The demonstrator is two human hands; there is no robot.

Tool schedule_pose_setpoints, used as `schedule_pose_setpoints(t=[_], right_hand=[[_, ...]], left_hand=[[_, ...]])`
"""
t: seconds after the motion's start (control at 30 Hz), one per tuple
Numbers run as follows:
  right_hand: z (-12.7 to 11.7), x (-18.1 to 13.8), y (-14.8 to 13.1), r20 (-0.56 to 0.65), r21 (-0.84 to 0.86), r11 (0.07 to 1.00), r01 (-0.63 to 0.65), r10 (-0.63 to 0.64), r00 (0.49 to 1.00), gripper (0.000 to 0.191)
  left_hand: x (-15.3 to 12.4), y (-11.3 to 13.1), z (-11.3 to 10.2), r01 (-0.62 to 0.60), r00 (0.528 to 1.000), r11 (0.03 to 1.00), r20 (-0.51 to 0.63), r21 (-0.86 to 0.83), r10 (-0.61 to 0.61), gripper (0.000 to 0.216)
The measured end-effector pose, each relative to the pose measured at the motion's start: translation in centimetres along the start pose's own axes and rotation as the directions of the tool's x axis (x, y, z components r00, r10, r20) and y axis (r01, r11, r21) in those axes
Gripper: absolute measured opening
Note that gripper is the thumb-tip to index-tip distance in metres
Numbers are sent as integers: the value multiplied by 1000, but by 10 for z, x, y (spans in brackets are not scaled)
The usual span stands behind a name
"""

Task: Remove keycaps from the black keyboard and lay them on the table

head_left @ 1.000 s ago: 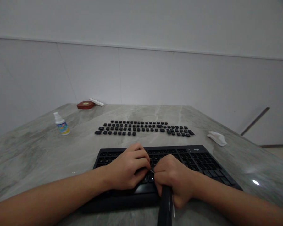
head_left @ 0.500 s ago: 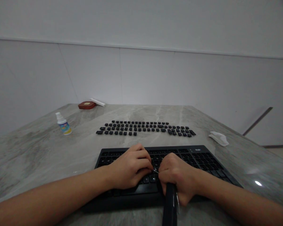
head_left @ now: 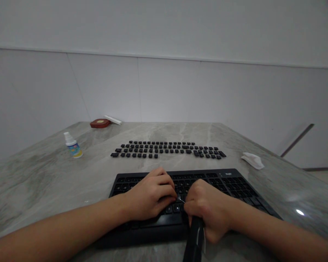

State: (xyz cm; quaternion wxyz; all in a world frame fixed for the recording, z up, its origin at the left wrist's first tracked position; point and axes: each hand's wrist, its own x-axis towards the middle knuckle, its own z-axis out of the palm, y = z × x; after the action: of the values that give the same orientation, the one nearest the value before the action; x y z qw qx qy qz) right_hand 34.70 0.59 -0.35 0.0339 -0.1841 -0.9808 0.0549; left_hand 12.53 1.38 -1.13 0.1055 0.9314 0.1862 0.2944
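Observation:
A black keyboard (head_left: 235, 187) lies near the table's front edge. My left hand (head_left: 150, 194) rests on its middle keys with fingers curled and pressed down on them. My right hand (head_left: 207, 207) is closed in a fist round a black-handled tool (head_left: 194, 242), whose thin metal tip (head_left: 181, 200) points at a key between the two hands. Beyond the keyboard, several loose black keycaps (head_left: 166, 149) are laid out in rows on the table.
The grey marble table (head_left: 43, 182) meets a white wall. A small white bottle (head_left: 72, 145) stands at the left. A red box (head_left: 100, 123) with a white strip lies at the far left corner. A crumpled white cloth (head_left: 253, 160) lies at the right.
My right hand with the tool has shifted slightly to the right along the keyboard. My left hand has stayed on the keys.

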Motion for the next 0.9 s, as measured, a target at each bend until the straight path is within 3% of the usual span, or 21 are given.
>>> schedule_pose_setpoints(t=[0.2,0.4,0.6,0.77,0.9], right_hand=[[-9,4,-17,185,-148,987,-61,88,979,22],[-10,4,-21,174,-186,981,-50,83,981,19],[5,0,-9,-86,-125,991,43,-54,995,12],[14,2,2,-372,206,961,186,-99,923,6],[16,5,4,-502,291,909,297,-119,857,10]], left_hand=[[0,0,1,-27,999,1000,-20,-4,27,9],[1,3,-3,-108,992,994,-62,18,109,15],[0,2,-4,-109,993,993,-48,40,110,16],[-2,0,-1,-69,995,997,-67,20,71,18],[-3,-1,-1,-75,996,997,-43,22,76,19]])
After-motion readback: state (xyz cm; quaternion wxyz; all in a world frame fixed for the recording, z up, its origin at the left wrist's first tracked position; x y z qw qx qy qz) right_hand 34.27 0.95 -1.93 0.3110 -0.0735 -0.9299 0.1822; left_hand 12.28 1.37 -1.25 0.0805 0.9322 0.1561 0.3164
